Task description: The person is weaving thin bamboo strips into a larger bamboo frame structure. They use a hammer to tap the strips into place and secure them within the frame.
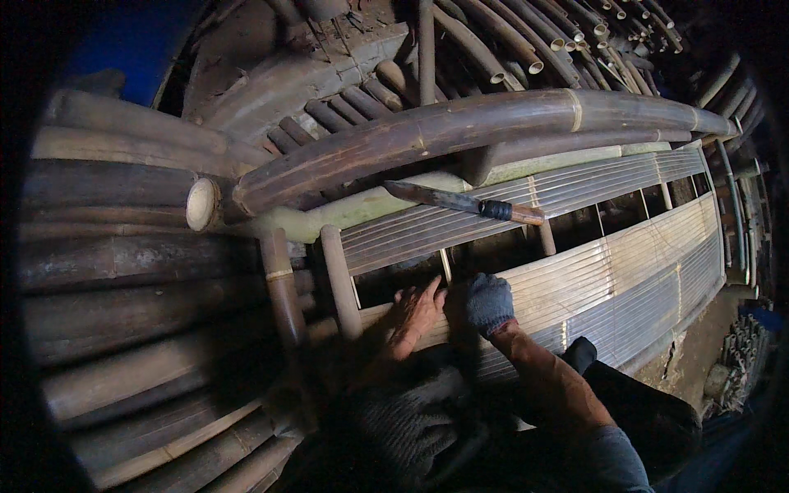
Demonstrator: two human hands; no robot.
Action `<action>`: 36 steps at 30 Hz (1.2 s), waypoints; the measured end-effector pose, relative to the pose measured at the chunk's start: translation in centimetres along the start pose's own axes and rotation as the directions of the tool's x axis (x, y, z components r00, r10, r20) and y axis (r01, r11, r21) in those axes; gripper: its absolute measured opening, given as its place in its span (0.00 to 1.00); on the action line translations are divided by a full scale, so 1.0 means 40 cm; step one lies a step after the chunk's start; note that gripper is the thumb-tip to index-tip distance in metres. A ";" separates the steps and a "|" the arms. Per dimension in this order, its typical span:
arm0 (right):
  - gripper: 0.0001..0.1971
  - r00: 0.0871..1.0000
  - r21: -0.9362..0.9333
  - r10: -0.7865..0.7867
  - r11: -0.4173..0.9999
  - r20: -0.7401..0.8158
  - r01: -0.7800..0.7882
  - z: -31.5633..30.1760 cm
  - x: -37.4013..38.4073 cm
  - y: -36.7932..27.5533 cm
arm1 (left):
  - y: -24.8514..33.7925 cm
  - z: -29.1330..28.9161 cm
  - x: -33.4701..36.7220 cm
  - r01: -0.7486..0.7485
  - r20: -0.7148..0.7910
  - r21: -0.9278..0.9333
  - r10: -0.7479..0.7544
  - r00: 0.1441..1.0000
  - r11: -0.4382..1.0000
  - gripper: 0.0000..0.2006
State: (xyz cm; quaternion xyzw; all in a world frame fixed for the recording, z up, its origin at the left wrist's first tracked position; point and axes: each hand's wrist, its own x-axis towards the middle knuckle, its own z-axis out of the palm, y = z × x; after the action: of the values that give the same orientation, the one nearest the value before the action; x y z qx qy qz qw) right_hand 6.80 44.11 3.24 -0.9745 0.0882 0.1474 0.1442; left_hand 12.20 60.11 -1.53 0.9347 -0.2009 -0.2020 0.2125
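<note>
Left hand fingers: the bare left hand (415,316) lies with fingers spread flat on the slatted bamboo panel (625,246), grasping nothing.
Right hand fingers: the right hand (487,302), in a dark glove, is curled down on the same slat edge; whether it grips anything cannot be told.
Hands: just beside each other, at the lip of a dark gap between slat bands.
Panel: pale thin slats in curved bands, open slots between them, running right.
Knife: a knife (464,201) with a dark blade lies on the upper slats, well apart from both hands.
Frame: thick dark bamboo pole (460,123) arches above.
Surroundings: stacked bamboo poles (123,271) at left; dirt floor (699,345) at right.
</note>
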 end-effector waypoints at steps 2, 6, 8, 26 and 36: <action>0.13 0.991 0.152 0.018 0.988 0.135 -0.039 -0.012 -0.002 -0.010 | -0.001 0.000 0.001 0.009 0.024 0.005 -0.009 1.000 1.000 0.18; 0.15 0.874 0.302 -0.481 0.845 0.066 0.442 -0.029 -0.019 0.017 | -0.008 -0.004 0.002 -0.018 0.046 -0.012 0.019 0.999 1.000 0.16; 0.15 0.807 0.359 -0.590 0.750 -0.015 0.555 -0.048 -0.017 0.050 | -0.011 -0.002 0.000 -0.050 0.012 -0.011 0.050 0.999 0.999 0.15; 0.13 0.783 0.074 -0.191 0.980 0.592 0.182 -0.041 -0.097 -0.035 | 0.007 -0.027 -0.017 -0.102 -0.076 -0.050 0.098 0.992 0.994 0.13; 0.10 0.812 0.282 -0.534 0.837 0.235 0.468 -0.028 -0.140 0.158 | 0.021 -0.051 -0.014 -0.152 -0.130 -0.078 0.141 0.981 0.985 0.14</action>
State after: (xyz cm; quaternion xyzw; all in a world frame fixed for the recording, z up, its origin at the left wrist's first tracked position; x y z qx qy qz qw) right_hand 0.46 38.54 4.39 -0.9072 -0.1812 0.2420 0.2924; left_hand 12.43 60.31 0.72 0.9178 -0.2467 -0.1361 0.2796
